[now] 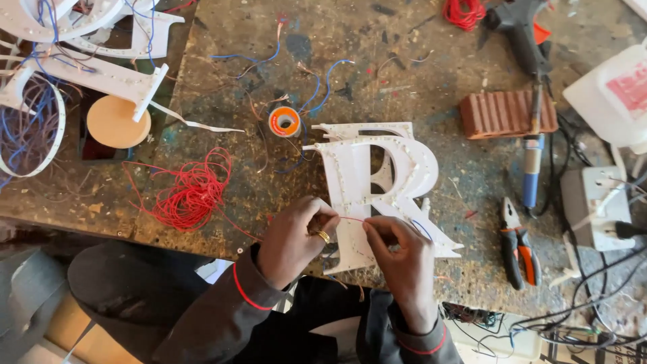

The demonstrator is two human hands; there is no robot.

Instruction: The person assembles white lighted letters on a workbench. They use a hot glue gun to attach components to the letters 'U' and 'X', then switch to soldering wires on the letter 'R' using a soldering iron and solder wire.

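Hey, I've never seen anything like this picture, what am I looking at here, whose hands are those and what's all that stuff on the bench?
This is one picture from a camera worn on a person's head, looking down at their own two bare hands over a stained, paint-marked workbench. The left hand, with a ring on one finger, and the right hand pinch a thin red wire stretched between them, just above a white sign letter lined with small lights. A loose tangle of red wire lies to the left, with a small orange spool behind it. To the right are a red brick, a blue-handled soldering iron, orange-and-black pliers and a black glue gun. More white letters with blue wires sit at the far left.
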